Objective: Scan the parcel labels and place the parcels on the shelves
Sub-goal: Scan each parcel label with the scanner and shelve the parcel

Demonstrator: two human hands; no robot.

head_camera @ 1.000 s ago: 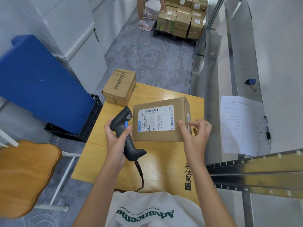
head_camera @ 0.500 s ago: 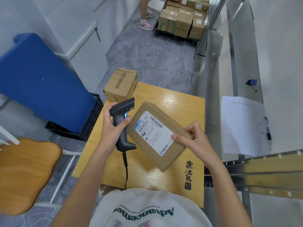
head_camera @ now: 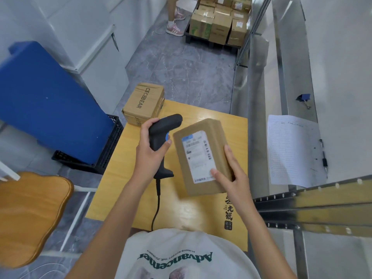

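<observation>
My right hand grips a brown cardboard parcel above the yellow table, its white shipping label facing up and turned lengthwise. My left hand holds a black handheld scanner by its grip, just left of the parcel, its head pointing right toward the parcel's far end. The scanner's cable hangs down toward me. A second parcel printed CECEBEAR lies on the table's far left corner.
Metal shelves run along the right, holding a paper sheet, a pen and a blue clip. A wooden chair stands at left, a blue bin in a black crate behind it. Stacked boxes and a person's legs are far back.
The parcel has rotated clockwise from label-sideways to label-lengthwise, my right hand shifting to its near right corner. My left hand raised the scanner and swung its head over toward the parcel.
</observation>
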